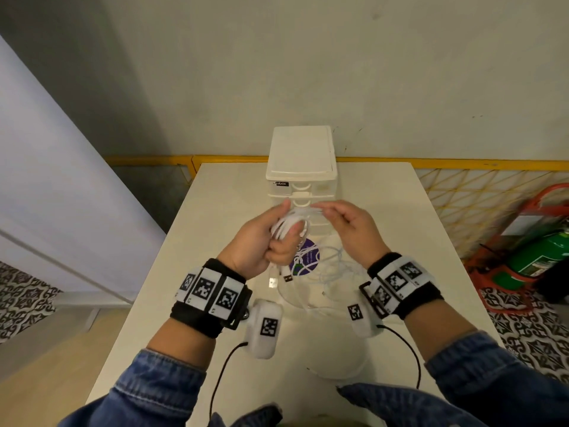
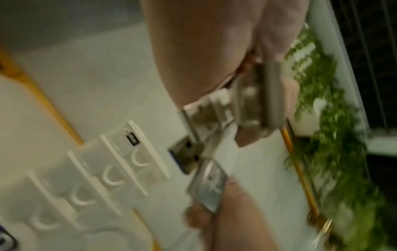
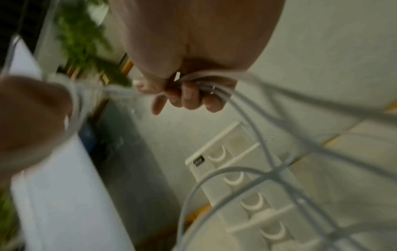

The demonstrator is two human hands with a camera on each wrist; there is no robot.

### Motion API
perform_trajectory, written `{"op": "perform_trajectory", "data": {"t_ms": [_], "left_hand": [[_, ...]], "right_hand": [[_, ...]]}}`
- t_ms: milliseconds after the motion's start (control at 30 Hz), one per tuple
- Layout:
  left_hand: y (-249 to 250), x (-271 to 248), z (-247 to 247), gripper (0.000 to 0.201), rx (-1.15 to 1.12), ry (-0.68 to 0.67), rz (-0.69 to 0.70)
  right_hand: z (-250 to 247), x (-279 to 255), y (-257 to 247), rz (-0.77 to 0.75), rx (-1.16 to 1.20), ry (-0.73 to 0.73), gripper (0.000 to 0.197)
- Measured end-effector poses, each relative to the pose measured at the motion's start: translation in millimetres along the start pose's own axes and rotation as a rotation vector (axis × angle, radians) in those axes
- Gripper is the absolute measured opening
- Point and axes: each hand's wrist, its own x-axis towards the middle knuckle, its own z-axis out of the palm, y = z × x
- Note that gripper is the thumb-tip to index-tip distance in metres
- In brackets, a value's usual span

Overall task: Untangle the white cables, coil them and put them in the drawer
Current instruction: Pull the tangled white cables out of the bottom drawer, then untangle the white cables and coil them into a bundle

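Head view shows our left hand (image 1: 261,241) gripping a bundle of white cables (image 1: 288,224) while our right hand (image 1: 351,224) pinches strands running from it, above the tabletop (image 1: 215,211). Loose loops (image 1: 326,272) trailing there could snag and re-knot if we pull hard, and all drawers of the drawer unit (image 1: 300,167) look closed.

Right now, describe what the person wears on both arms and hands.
Both hands, left hand and right hand, are bare. Each wrist carries a black band faced with white square-patterned marker tags, plus a white camera pod bearing one tag, with a thin black cable trailing back. The sleeves are blue denim.
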Motion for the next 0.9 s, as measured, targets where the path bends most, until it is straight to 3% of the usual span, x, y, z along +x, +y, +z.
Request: {"op": "perform_trajectory", "data": {"t_ms": [100,233,467,633,767,900], "left_hand": [[15,6,5,0.05,-0.208,-0.069,0.161],[30,10,1,0.039,-0.406,-0.028,0.365],[29,14,1,0.039,-0.467,0.286,0.578],[27,14,0,0.037,-0.441,0.517,0.646],[26,14,0,0.036,-0.439,0.579,0.724],[26,11,-6,0.031,-0.359,0.604,0.823]], "right_hand": [[21,-11,18,0.017,-0.099,-0.075,0.028],[36,-31,31,0.076,-0.154,-0.125,0.031],[53,-42,32,0.156,-0.24,-0.298,0.021],[56,-43,31,0.202,-0.234,-0.313,0.012],[60,-43,34,0.234,-0.135,-0.318,0.005],[60,-45,40,0.265,-0.188,-0.303,0.015]]}}
